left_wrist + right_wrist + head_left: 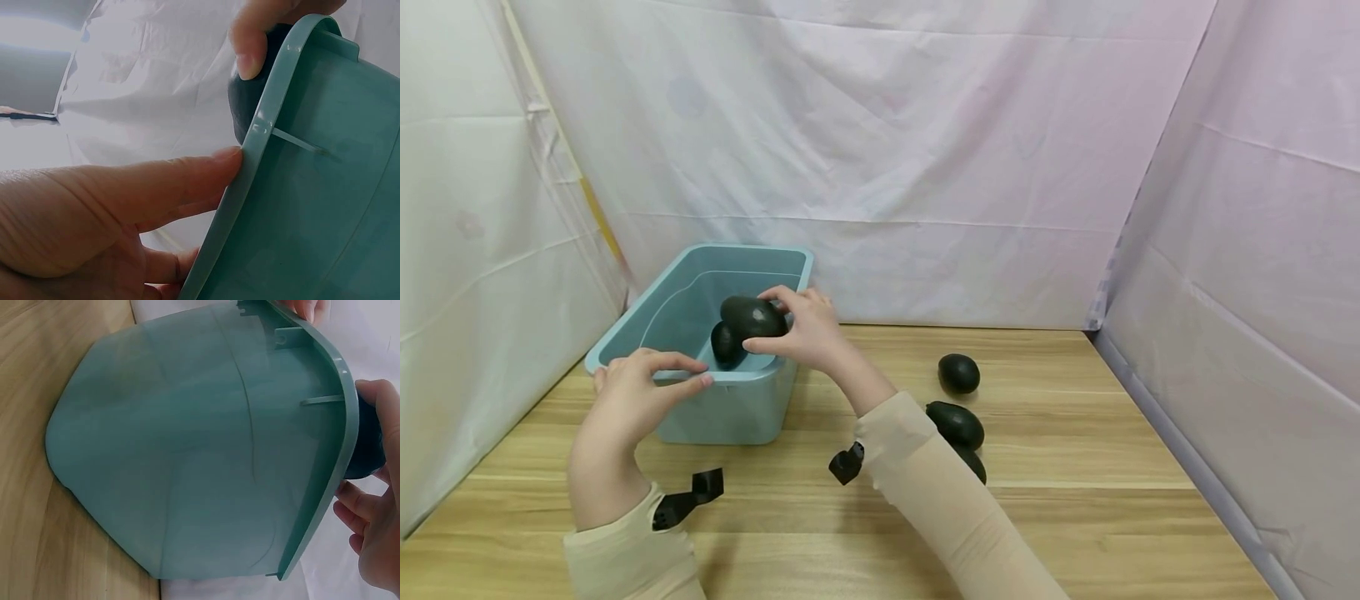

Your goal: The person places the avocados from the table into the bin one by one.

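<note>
My right hand (808, 329) grips a dark green avocado (751, 317) between thumb and fingers, at the near right corner of a blue-green plastic bin (718, 412). Another avocado (726, 343) lies inside the bin, partly covered by the held one. With thumb outside and fingers over the edge, my left hand (632, 396) pinches the bin's near rim (256, 134). In the right wrist view, the held avocado (367, 444) shows just beyond the rim, fingers around it.
To the right of the bin, three avocados lie on the wooden table: one at the back (958, 373), one in the middle (957, 425), and one (973, 462) partly hidden by the right sleeve. White cloth (880, 167) hangs behind and on both sides.
</note>
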